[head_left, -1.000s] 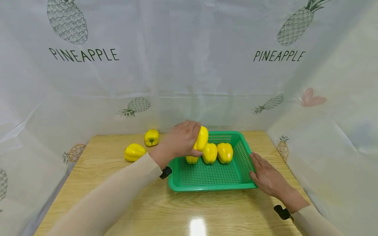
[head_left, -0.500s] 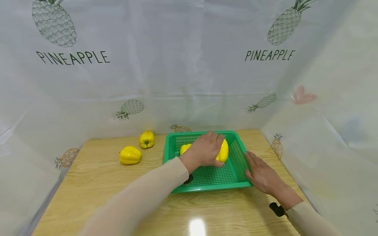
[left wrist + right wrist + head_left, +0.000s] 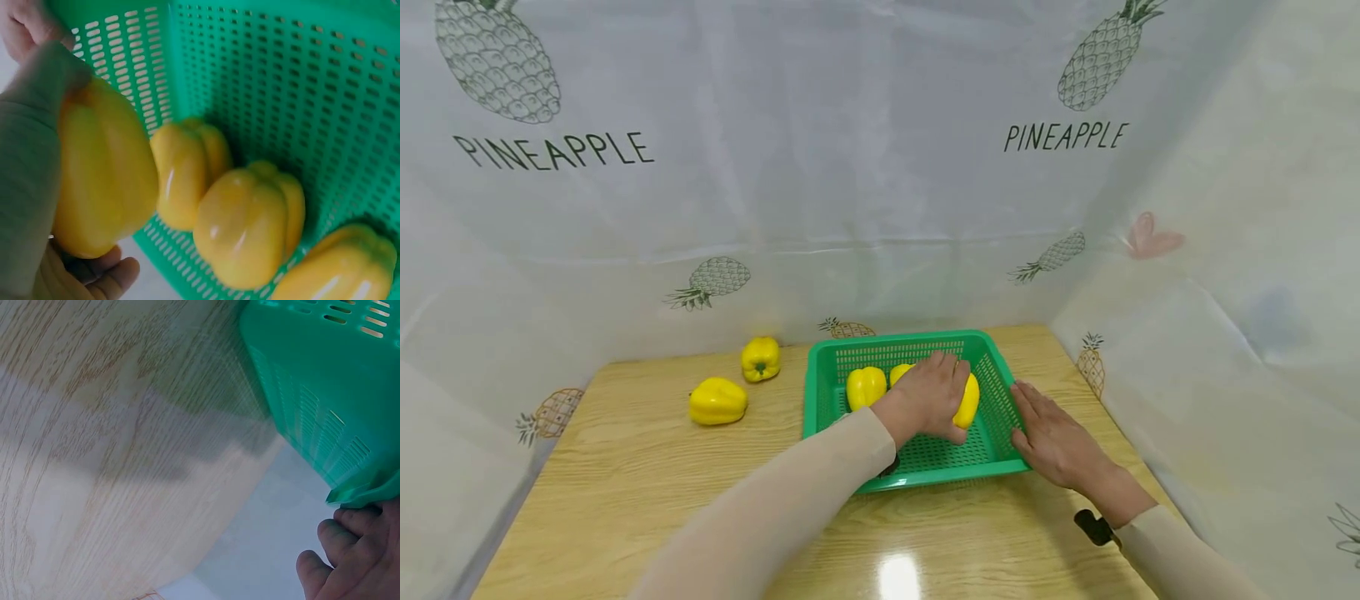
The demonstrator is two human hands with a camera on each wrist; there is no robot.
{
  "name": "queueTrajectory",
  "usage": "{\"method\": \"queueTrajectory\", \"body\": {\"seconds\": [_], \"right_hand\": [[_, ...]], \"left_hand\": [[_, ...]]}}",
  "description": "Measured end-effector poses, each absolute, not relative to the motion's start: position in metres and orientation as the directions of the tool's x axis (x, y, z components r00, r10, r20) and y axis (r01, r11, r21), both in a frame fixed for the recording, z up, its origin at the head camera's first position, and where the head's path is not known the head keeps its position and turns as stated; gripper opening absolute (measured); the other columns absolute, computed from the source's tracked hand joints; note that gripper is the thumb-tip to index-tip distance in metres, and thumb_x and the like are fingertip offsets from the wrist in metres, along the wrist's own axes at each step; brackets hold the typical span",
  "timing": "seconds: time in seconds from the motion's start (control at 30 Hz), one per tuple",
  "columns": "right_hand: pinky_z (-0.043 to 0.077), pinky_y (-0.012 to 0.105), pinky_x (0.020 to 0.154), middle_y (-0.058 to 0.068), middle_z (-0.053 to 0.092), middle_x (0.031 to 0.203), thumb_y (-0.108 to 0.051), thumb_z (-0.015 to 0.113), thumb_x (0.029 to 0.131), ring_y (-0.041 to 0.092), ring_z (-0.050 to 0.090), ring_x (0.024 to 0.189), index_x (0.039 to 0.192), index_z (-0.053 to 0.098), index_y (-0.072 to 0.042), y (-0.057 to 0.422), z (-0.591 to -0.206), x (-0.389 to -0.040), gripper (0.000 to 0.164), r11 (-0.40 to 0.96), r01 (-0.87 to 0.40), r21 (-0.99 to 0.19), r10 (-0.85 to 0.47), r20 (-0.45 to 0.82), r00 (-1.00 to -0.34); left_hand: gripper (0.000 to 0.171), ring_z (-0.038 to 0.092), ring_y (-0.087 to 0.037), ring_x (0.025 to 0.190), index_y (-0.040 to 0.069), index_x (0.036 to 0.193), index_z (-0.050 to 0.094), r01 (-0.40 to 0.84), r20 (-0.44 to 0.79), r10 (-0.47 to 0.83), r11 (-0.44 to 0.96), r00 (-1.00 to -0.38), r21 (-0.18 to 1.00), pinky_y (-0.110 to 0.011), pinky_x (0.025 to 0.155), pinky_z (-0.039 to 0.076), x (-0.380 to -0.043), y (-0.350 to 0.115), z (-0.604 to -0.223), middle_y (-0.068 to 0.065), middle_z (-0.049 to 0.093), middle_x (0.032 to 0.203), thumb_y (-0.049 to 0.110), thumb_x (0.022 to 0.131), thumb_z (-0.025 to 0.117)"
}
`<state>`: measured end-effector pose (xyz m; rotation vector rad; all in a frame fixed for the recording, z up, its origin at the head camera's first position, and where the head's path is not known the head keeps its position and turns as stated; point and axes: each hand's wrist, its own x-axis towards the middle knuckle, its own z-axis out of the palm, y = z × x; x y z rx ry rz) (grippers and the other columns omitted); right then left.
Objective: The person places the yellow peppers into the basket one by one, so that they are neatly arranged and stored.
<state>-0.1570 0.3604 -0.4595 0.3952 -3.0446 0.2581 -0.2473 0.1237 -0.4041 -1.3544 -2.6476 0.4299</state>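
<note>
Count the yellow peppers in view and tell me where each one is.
6: two on the table, left pepper and rear pepper; three resting in the green basket, per the left wrist view; one gripped by the left hand over the basket.

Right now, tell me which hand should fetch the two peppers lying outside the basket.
Probably the left hand: both loose peppers lie on its side of the green basket. The right hand rests flat against the basket's far side.
</note>
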Motion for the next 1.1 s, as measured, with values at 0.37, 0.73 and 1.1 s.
{"method": "queueTrajectory", "body": {"seconds": [0.37, 0.73, 1.1], "right_hand": [[0.032, 0.063, 0.123, 0.029, 0.030, 0.168, -0.023, 0.048, 0.110, 0.050, 0.034, 0.153, 0.160, 0.030, 0.011, 0.362, -0.459, -0.158, 0.063, 0.954, -0.265, -0.138, -0.254, 0.086, -0.963], [0.034, 0.064, 0.122, 0.029, 0.032, 0.167, -0.022, 0.049, 0.110, 0.049, 0.035, 0.153, 0.160, 0.030, 0.010, 0.361, -0.462, -0.158, 0.063, 0.958, -0.248, -0.144, -0.237, 0.085, -0.968], [0.036, 0.062, 0.122, 0.027, 0.034, 0.167, -0.022, 0.049, 0.109, 0.046, 0.037, 0.153, 0.160, 0.032, 0.009, 0.361, -0.465, -0.160, 0.063, 0.961, -0.244, -0.129, -0.231, 0.109, -0.967]], "left_hand": [[0.101, 0.056, -0.014, 0.119, 0.012, 0.153, 0.044, 0.774, -0.097, 0.787, 0.564, -0.610, -0.288, -0.022, 0.103, 0.051, -0.237, 0.147, -0.416, 0.000, 0.058, 0.137, 0.085, 0.085, 0.061], [0.105, 0.056, -0.016, 0.126, 0.017, 0.161, 0.035, 0.768, -0.207, 0.754, 0.540, -0.623, -0.344, -0.024, 0.100, 0.056, -0.230, 0.158, -0.417, 0.001, 0.056, 0.145, 0.088, 0.086, 0.054], [0.103, 0.058, -0.013, 0.121, 0.018, 0.156, 0.035, 0.830, -0.233, 0.829, 0.399, -0.508, -0.390, -0.021, 0.101, 0.055, -0.245, 0.161, -0.421, 0.002, 0.057, 0.138, 0.090, 0.085, 0.054]]}}
